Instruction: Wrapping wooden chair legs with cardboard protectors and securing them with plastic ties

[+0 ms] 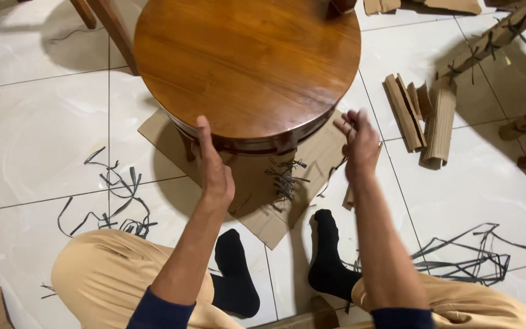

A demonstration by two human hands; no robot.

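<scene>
A round brown wooden table (248, 64) stands on a flat cardboard sheet (257, 198) on the white tiled floor. My left hand (214, 167) rests against the table's near rim, thumb up on the edge, fingers under it. My right hand (359, 141) hovers just right of the rim, fingers loosely apart, holding nothing. A tangle of black plastic straps (284, 176) lies under the table on the cardboard. My legs in tan trousers and black socks (330, 259) are at the bottom.
Folded cardboard pieces (418, 116) lie on the floor to the right. Cut black straps (114, 204) are scattered left, and more straps (464, 256) right. Cardboard-wrapped furniture legs (497, 36) lean at the upper right. Wooden legs (108, 21) stand upper left.
</scene>
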